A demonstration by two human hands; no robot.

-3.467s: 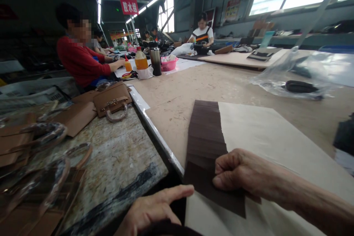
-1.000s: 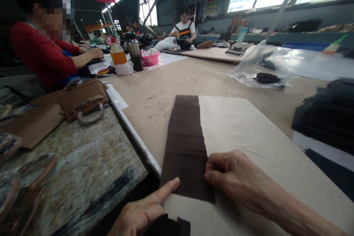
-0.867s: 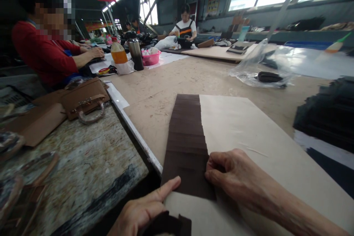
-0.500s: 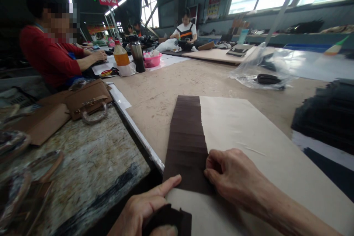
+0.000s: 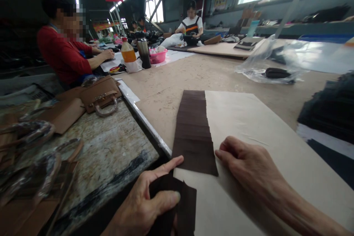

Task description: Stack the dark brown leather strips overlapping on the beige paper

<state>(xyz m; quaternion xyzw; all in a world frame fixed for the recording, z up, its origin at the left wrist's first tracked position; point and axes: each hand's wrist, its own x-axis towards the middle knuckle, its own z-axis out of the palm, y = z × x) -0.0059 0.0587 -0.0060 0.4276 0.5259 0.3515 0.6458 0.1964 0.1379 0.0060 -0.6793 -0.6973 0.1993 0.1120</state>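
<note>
Overlapping dark brown pieces lie in a long strip on a pale sheet. My left hand grips more dark brown pieces under its thumb, while its index finger stretches out to touch the strip's lower left corner. Just right of the strip's lower edge, my right hand has its fingers curled together over the pale sheet. Whether anything is between those fingertips is hidden.
Brown bags with wrapped handles lie on the stained table at left. Behind stand a bottle, a steel flask and a pink basket. A dark stack is at right. A person in red sits at left.
My right hand has come off the strip's right edge and now sits slightly to its right. More of my left hand and its held pieces shows. The whole view has shifted a little.
</note>
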